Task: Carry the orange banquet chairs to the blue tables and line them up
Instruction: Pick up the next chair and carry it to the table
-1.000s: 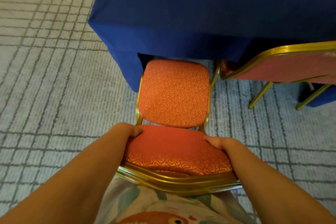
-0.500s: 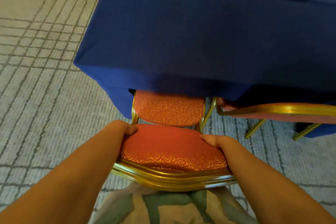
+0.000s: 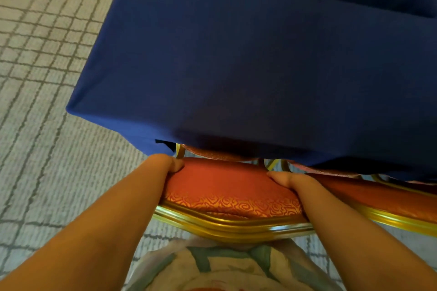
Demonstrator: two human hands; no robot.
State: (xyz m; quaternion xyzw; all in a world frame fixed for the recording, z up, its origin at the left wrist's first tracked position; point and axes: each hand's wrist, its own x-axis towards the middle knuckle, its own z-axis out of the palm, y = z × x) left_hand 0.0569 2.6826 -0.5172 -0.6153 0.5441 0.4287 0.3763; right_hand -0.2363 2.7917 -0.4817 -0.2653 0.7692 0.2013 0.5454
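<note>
Seat (image 3: pixel 212 152) sits much further under the blue tabletop (image 3: pixel 236 66) than half a second ago, with only a thin strip showing now. Step in hand, by my read: final push-in and squaring of this chair; the carry part looks done. Far left, grey carpet (image 3: pixel 35 125), short pile, dark grid lines, likely some drag on the legs. Left grip (image 3: pixel 165 164) is clamped on the left top corner of the orange chair (image 3: pixel 231 186) backrest, thumb on the front face, fingers hidden behind. Backrest is padded with slightly shiny swirl-pattern woven fabric, rounded on top, edged by a ribbed gold frame (image 3: pixel 231 224). Tabletop cloth is matte, smooth, pulled tight over a boxy rectangle. Right grip (image 3: pixel 286 178) is clamped on the right corner the same way. Just right of it is the neighbour chair (image 3: pixel 390 198), same fabric and frame, tucked in, very close; can't tell if touching. Next move probably calls for a small nudge to level the backrests, then a release.
</note>
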